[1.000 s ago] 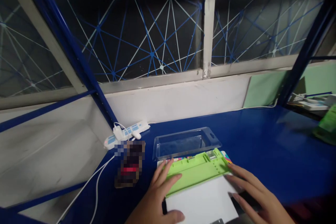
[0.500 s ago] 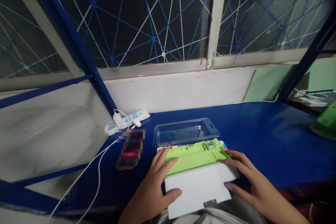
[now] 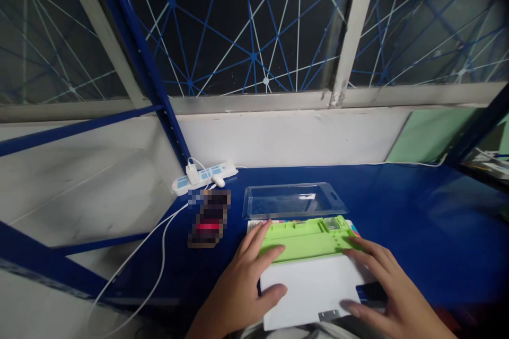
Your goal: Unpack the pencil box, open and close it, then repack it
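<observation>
From your head view, your left hand (image 3: 238,291) and right hand (image 3: 392,288) lay open and unclenched, fingers spread on either side of the green tray (image 3: 308,238), which met a white card (image 3: 312,288) just beside the clear blister (image 3: 294,201).

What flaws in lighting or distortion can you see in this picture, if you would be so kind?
In the head view, the window post and frame lines bow toward the edges, glare sits on the clear plastic tray and blue tabletop, and a pixelated patch hides one object.
</observation>
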The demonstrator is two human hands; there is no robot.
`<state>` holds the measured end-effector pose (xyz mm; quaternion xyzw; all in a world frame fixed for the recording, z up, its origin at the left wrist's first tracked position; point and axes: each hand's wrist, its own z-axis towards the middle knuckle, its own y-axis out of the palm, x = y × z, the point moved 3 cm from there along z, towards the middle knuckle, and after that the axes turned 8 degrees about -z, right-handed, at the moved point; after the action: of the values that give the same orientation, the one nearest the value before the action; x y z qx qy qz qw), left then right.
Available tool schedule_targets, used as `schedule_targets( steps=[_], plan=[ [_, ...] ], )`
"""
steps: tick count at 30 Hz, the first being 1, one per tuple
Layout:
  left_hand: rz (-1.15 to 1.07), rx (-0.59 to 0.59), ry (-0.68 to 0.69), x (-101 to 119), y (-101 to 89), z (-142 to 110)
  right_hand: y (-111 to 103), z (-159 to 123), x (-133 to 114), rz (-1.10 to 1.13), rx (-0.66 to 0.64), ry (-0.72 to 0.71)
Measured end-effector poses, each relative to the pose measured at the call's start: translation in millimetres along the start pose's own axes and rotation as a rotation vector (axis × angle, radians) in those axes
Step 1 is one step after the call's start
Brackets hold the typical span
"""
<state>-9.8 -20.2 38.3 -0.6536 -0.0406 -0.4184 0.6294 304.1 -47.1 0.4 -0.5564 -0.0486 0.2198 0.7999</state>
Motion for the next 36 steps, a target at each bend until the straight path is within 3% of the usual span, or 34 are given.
schedule_targets(
  steps=[5, 15, 19, 24, 30, 36],
  plan=[
    [0.003, -0.029, 0.04, 3.3, -0.2, 1.2, 6.5, 3.7, -10.7, -0.138, 0.077, -0.04],
    [0.068, 0.069, -0.025, -11.1, 2.7, 5.5, 8.4, 5.1, -6.7, -0.121, 0.022, -0.077],
    [0.116, 0.04, -0.023, 3.0, -0.2, 16.4, 6.6, 6.1, -9.7, -0.117, -0.001, -0.074],
    [0.173, 0.019, 0.038, 29.2, -5.5, 50.1, 2.7, 7.3, -11.7, -0.113, 0.003, -0.082],
    [0.215, -0.024, 0.095, 35.1, 4.8, 82.8, 0.7, 9.8, -11.0, -0.121, 0.04, -0.097],
    [0.249, -0.101, 0.094, 41.4, 3.4, 87.0, 3.5, 8.8, -7.6, -0.044, 0.038, -0.068]
  ],
)
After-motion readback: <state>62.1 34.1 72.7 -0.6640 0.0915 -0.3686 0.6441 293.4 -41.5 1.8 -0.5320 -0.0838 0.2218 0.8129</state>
